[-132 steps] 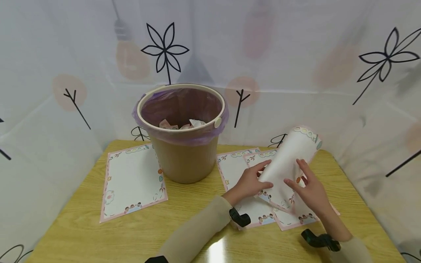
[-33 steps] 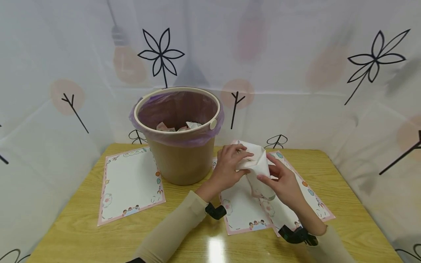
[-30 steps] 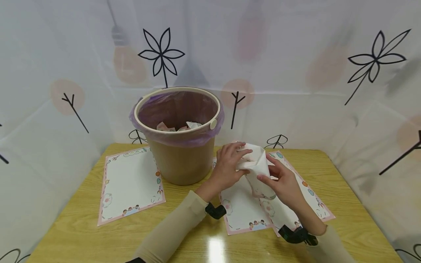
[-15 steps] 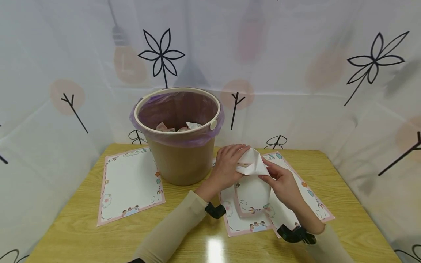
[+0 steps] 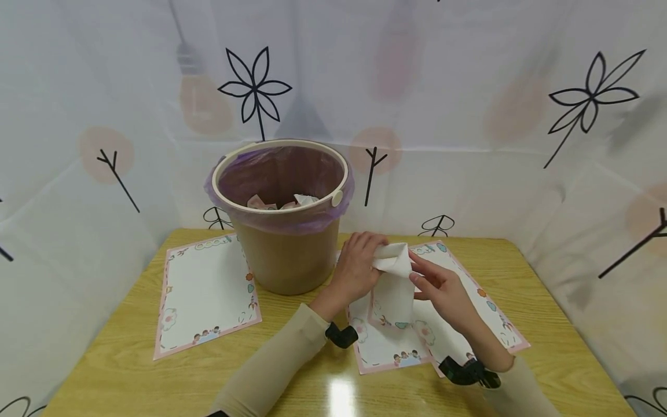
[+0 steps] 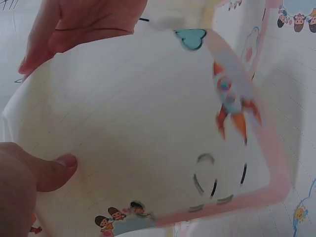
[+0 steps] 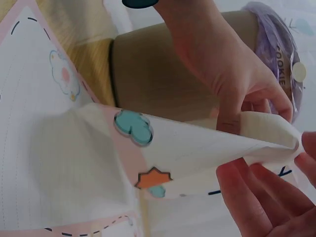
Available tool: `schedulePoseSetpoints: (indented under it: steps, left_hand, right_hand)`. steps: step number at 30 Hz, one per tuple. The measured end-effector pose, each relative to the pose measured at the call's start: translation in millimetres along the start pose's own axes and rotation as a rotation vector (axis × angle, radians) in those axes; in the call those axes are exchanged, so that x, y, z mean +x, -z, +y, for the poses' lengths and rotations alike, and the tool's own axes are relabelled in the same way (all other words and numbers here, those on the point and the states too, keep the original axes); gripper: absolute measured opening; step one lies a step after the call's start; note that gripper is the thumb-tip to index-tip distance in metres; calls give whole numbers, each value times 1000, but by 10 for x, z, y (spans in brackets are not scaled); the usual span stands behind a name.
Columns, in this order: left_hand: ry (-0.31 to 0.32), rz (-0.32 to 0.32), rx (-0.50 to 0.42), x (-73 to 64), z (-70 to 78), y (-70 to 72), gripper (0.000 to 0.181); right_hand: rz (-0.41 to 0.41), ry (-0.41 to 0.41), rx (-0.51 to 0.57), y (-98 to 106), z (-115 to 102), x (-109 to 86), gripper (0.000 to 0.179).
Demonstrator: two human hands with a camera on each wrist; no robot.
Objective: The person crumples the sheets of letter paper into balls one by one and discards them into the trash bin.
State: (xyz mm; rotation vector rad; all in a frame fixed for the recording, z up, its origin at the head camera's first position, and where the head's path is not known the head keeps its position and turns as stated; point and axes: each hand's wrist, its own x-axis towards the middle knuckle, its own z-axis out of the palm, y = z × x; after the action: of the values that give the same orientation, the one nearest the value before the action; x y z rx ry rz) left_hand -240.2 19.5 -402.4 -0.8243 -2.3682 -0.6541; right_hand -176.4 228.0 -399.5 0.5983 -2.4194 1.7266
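Observation:
Both hands hold a sheet of printed paper (image 5: 393,298) with a pink cartoon border, its top edge folded and bunched, the lower part hanging down. My left hand (image 5: 355,271) grips the bunched top at its left side; in the left wrist view its thumb (image 6: 54,173) presses on the white face. At the right edge, my right hand (image 5: 447,292) pinches the fold between thumb and fingers, which show in the right wrist view (image 7: 266,197). Below the held sheet, two similar sheets (image 5: 383,350) lie overlapping on the table.
A beige bin (image 5: 292,260) with a purple liner (image 5: 312,222) stands left of my hands, with crumpled paper (image 5: 304,200) inside. Another bordered sheet (image 5: 208,295) lies left of the bin on the wooden table (image 5: 292,370). A patterned cloth (image 5: 458,116) hangs behind.
The sheet was a loose curl 4.4 seconds ago; its top is now folded down. Both hands have moved left since then. Over the last half second the right hand and fold shift slightly left.

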Motion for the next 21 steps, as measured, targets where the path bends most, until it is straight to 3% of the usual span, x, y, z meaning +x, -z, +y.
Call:
schedulePoseSetpoints:
  steps: [6, 12, 21]
  left_hand:
    - [-21, 29, -35, 4, -4, 0, 47]
    - [5, 43, -94, -3, 11, 23, 41]
    - [45, 32, -260, -21, 28, 28, 28]
  right_hand:
    - [-57, 49, 84, 8, 5, 13, 52]
    - [-76, 52, 92, 0, 14, 16, 64]
    - [59, -1, 65, -56, 50, 43, 66]
